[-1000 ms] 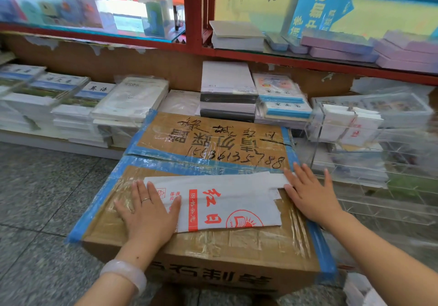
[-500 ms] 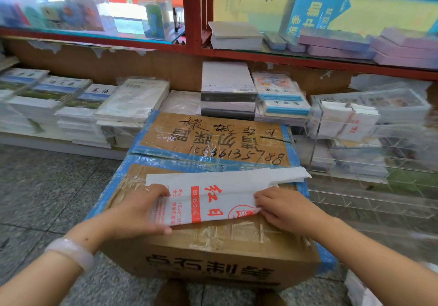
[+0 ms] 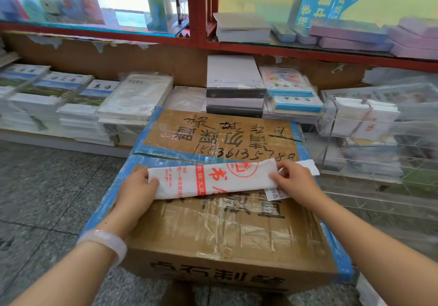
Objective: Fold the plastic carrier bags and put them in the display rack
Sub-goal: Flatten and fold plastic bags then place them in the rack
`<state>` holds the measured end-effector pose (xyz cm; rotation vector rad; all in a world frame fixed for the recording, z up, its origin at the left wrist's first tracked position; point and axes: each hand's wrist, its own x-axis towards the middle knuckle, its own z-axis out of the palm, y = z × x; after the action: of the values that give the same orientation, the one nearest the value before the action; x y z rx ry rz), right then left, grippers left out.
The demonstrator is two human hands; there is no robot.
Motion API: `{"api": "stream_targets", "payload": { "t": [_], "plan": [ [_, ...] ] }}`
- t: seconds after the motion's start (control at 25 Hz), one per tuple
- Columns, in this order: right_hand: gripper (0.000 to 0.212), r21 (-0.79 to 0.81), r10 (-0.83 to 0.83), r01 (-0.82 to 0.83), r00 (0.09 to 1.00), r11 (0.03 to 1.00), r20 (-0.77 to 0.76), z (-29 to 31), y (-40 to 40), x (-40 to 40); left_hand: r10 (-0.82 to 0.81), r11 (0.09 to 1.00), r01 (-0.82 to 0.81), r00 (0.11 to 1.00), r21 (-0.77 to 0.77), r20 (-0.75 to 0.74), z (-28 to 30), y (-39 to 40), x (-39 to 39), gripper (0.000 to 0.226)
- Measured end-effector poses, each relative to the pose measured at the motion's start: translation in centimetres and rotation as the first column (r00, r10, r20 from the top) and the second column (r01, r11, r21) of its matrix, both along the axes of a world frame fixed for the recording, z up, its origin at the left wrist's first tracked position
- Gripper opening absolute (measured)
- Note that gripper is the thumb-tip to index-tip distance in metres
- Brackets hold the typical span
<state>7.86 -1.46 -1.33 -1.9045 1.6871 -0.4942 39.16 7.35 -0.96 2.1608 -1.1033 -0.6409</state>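
Carrier bag [image 3: 208, 180] lies folded, long axis left-right, along the box [image 3: 213, 229] top's far edge. Left hand [image 3: 135, 187] and right hand [image 3: 296, 180] pinch its ends; handle end apparently points right.

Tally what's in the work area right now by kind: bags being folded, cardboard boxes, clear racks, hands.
Printed white plastic carrier bag, gripped at both ends on the near box: 1
Taped cardboard boxes, near and far: 2
Clear acrylic display rack, to the right, folded bags inside: 1
Hands, left hand and right hand: 2
Total: 6
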Motion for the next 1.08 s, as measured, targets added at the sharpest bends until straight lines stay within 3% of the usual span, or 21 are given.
{"api": "stream_targets", "payload": {
  "t": [0.08,0.12,0.2,0.28,0.36,0.44,0.52,0.56,0.64,0.72,0.76,0.8,0.88,1.0,1.08],
  "plan": [
    [0.023,-0.062,-0.137,0.137,0.991,0.989,0.004,0.4,0.2,1.0,0.020,0.999,-0.022,0.998,0.038,0.067,0.0,-0.4,-0.2,0.005],
    [0.027,-0.178,-0.157,0.148,0.987,0.973,-0.040,0.7,0.7,1.7,0.028,0.998,-0.032,0.997,0.050,0.078,0.0,-0.5,-0.4,0.006],
    [0.036,-0.393,-0.035,-0.026,0.988,0.919,-0.148,1.2,2.1,3.7,0.052,0.997,-0.056,0.996,0.058,0.069,-0.1,-0.6,-0.6,0.008],
    [0.049,-0.277,0.258,-0.354,0.909,0.893,-0.327,1.3,3.7,6.5,0.084,0.995,-0.087,0.995,0.053,0.047,0.0,-0.5,-0.8,0.013],
    [0.068,-0.075,0.469,-0.566,0.744,0.821,-0.477,0.3,4.5,8.7,0.123,0.992,-0.123,0.992,0.040,0.004,0.4,-0.3,-1.0,0.018],
    [0.085,0.019,0.543,-0.618,0.676,0.786,-0.498,-1.0,4.0,9.2,0.137,0.990,-0.136,0.990,0.038,-0.024,0.8,-0.1,-1.0,0.029],
    [0.089,0.053,0.564,-0.619,0.672,0.783,-0.479,-1.9,3.4,9.1,0.095,0.995,-0.096,0.984,-0.001,0.151,1.6,0.2,-1.9,0.048],
    [0.088,0.062,0.567,-0.616,0.674,0.785,-0.473,-2.0,3.2,9.1,0.042,0.999,-0.032,0.956,-0.038,0.290,1.8,0.1,-2.7,0.059],
    [0.087,0.053,0.560,-0.613,0.679,0.788,-0.475,-2.2,3.2,9.2,-0.226,0.960,0.278,0.821,-0.021,0.525,1.3,-0.5,-4.9,0.063],
    [0.091,0.044,0.556,-0.612,0.684,0.790,-0.473,-2.3,3.3,9.5,-0.558,0.804,0.557,0.584,0.209,0.590,0.1,-1.1,-7.0,0.062],
    [0.093,0.044,0.557,-0.614,0.680,0.788,-0.477,-2.3,3.5,9.5,-0.655,0.736,0.605,0.520,0.305,0.548,-0.8,-1.3,-7.2,0.076],
    [0.093,0.041,0.556,-0.614,0.681,0.788,-0.477,-2.3,3.6,9.5,-0.689,0.716,0.597,0.518,0.362,0.507,-1.5,-1.5,-6.8,0.089],
    [0.090,0.037,0.554,-0.609,0.692,0.792,-0.463,-2.4,3.7,8.9,-0.663,0.747,0.527,0.544,0.406,0.514,-2.3,-1.6,-5.2,0.096],
    [0.089,0.070,0.513,-0.543,0.733,0.837,-0.446,-2.2,2.9,6.5,-0.543,0.833,0.317,0.629,0.454,0.556,-2.8,-1.0,-2.8,0.064],
    [0.106,0.074,0.436,-0.468,0.740,0.881,-0.512,-2.3,2.0,3.9,-0.456,0.864,0.224,0.726,0.450,0.515,-2.8,-0.6,-2.2,0.055]
  ]
}}
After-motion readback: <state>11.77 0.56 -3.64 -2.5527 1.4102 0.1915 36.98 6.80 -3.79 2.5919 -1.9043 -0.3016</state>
